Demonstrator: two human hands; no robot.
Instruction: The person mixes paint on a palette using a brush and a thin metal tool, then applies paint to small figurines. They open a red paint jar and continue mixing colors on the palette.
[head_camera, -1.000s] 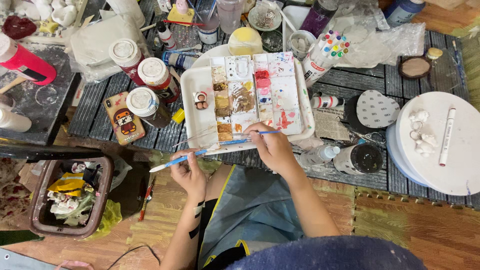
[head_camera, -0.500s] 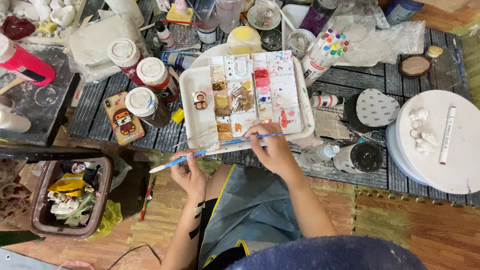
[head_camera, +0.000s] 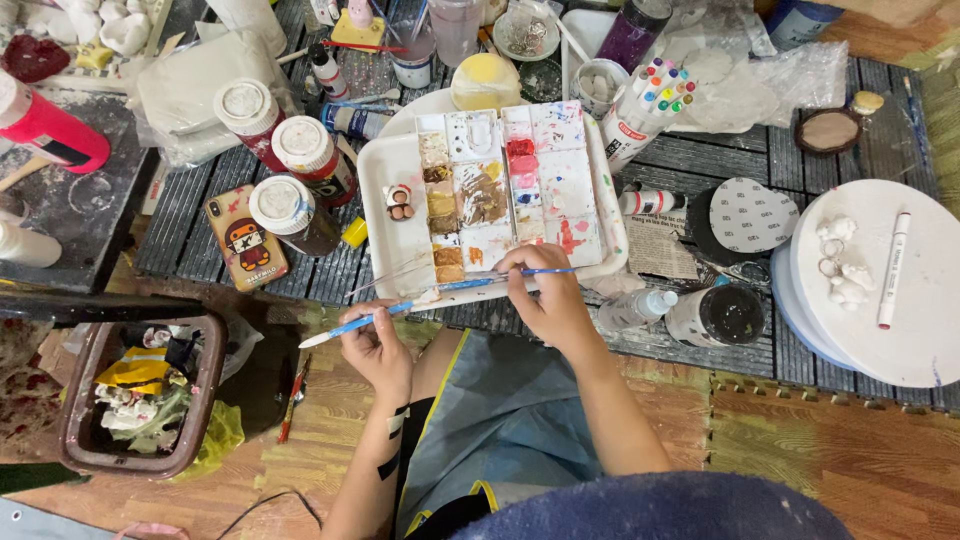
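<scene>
Blue paintbrush pinched in left hand, right hand pinching thin blue brush

1. The left hand holds a blue brush in a closed grip; the brush lies slanted, and its pale end points away to the left.
2. The right hand pinches a thinner brush just above the near edge of the white palette tray.
3. Beyond both grips, the tray shows wells with brown, red and white paint.
4. Left of the left grip, three paint jars stand beside a phone.
</scene>
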